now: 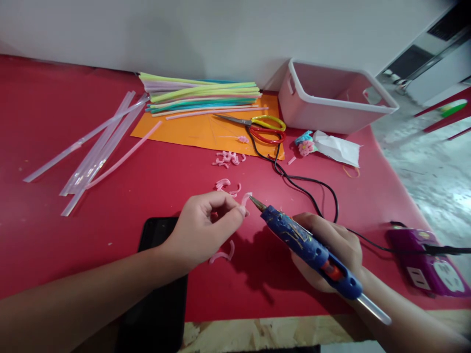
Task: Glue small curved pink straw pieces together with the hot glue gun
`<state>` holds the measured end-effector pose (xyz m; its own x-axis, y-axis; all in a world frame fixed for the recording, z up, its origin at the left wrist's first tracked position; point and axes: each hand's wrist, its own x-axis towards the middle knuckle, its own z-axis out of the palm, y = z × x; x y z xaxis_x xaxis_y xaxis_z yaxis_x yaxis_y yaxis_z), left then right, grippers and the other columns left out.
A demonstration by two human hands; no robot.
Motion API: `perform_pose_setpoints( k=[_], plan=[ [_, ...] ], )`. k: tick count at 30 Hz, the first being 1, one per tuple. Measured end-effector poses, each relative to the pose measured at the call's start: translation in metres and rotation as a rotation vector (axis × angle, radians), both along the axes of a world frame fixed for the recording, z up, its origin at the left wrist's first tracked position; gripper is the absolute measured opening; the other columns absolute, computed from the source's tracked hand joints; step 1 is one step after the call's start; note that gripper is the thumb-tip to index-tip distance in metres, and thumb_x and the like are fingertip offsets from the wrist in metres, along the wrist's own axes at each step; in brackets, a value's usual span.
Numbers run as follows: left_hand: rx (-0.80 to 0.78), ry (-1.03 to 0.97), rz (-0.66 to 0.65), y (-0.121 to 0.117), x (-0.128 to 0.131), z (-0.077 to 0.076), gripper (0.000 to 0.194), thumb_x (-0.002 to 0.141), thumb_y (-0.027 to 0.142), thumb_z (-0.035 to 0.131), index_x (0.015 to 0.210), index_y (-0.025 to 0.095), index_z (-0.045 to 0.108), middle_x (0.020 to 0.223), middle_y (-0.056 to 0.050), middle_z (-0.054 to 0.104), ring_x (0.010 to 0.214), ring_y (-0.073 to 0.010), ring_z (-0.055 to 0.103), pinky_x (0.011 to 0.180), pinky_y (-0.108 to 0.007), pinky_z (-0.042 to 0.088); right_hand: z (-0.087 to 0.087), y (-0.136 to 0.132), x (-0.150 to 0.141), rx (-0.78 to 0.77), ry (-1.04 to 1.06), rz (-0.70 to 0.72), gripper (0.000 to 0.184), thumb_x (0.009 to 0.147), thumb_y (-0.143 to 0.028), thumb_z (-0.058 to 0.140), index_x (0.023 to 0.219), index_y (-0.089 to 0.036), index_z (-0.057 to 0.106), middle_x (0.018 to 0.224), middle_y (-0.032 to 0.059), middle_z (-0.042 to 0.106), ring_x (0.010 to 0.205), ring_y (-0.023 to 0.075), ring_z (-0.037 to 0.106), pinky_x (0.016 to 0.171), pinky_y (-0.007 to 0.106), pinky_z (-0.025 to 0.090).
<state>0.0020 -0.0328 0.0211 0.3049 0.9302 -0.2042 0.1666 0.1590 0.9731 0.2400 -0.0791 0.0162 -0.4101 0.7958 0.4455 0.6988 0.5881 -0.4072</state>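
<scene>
Between thumb and fingertips, my left hand pinches a short curved piece of pink pipe cleaner. My right hand is wrapped round a blue hot glue gun, its metal nozzle at the end of the pink piece; whether they touch is hard to tell. A clear glue stick sticks out of the gun's back. Just behind my left hand lie more curved pink pieces, with a small pile of pink pieces farther back. Another bent pink piece rests below my left hand.
Scissors and bundled pipe cleaners lie on orange paper. Clear glue sticks are at left, a phone under my left forearm. A pink bin stands behind. A black cord runs near a purple power strip.
</scene>
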Motion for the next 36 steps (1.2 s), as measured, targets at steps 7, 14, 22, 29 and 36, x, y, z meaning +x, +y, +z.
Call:
perform_pose_setpoints(
  k=[7,14,22,29,36],
  plan=[
    [0.011,-0.006,0.002,-0.0008,-0.0008,0.0006,0.022,0.084,0.028,0.061,0.065,0.017,0.057,0.059,0.004,0.050,0.056,-0.0088,0.044,0.054,-0.022,0.037,-0.0005,0.0001,-0.0011,0.020,-0.018,-0.008,0.014,0.083,-0.017,0.056,0.095,-0.024,0.053,0.066,-0.0037,0.062,0.045,0.0113,0.052,0.044,0.024,0.043],
    [0.016,-0.004,0.009,-0.0005,0.0000,-0.0005,0.022,0.083,0.029,0.062,0.066,0.016,0.061,0.060,0.004,0.054,0.057,-0.0088,0.046,0.056,-0.021,0.040,-0.0004,-0.0031,0.0013,0.001,-0.007,-0.024,0.017,0.082,-0.015,0.058,0.094,-0.026,0.053,0.065,-0.0029,0.062,0.044,0.0133,0.051,0.043,0.027,0.043],
    [0.026,0.015,0.003,0.0006,0.0001,0.0001,0.023,0.084,0.030,0.063,0.066,0.015,0.062,0.060,0.003,0.055,0.057,-0.0089,0.048,0.055,-0.021,0.040,0.0025,-0.0019,-0.0023,0.028,-0.040,-0.038,0.014,0.082,-0.016,0.056,0.092,-0.025,0.051,0.063,-0.0046,0.060,0.044,0.0115,0.050,0.044,0.024,0.042],
    [0.039,0.018,0.014,0.0008,0.0007,0.0006,0.023,0.083,0.030,0.063,0.066,0.015,0.062,0.060,0.003,0.056,0.057,-0.0092,0.048,0.055,-0.021,0.041,0.0020,-0.0023,-0.0015,0.028,-0.042,-0.037,0.012,0.081,-0.017,0.056,0.089,-0.024,0.051,0.062,-0.0055,0.058,0.045,0.0102,0.050,0.044,0.022,0.041],
    [0.046,0.001,0.018,0.0009,0.0007,-0.0008,0.021,0.083,0.028,0.063,0.066,0.016,0.062,0.059,0.003,0.055,0.057,-0.0092,0.048,0.055,-0.021,0.041,-0.0002,-0.0023,-0.0008,0.017,-0.022,-0.016,0.012,0.084,-0.018,0.055,0.092,-0.026,0.051,0.063,-0.0036,0.059,0.045,0.0124,0.051,0.042,0.025,0.040]
  ],
)
